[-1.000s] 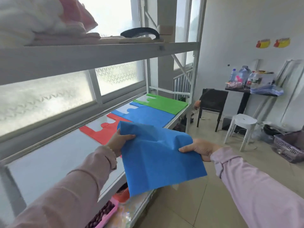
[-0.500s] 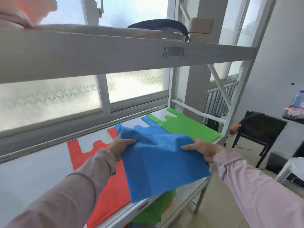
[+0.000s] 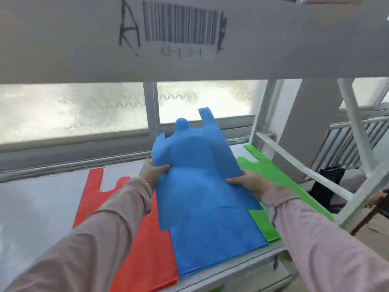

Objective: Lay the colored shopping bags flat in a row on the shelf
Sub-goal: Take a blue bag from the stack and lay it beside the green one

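I hold a blue shopping bag in the air above the white shelf, its handles pointing up toward the window. My left hand grips its left edge and my right hand grips its right edge. Three bags lie flat side by side on the shelf below: a red bag on the left, another blue bag in the middle, directly under the held one, and a green bag on the right, partly hidden by my right arm.
The upper shelf beam with a barcode label hangs close overhead. Frosted windows run behind the shelf. White frame posts and a diagonal brace close off the right end. Bare shelf surface stretches left of the red bag.
I have moved closer to the shelf and carried the held blue bag forward over the flat blue bag. Its handles now stand up toward the window. Both hands keep their grip.
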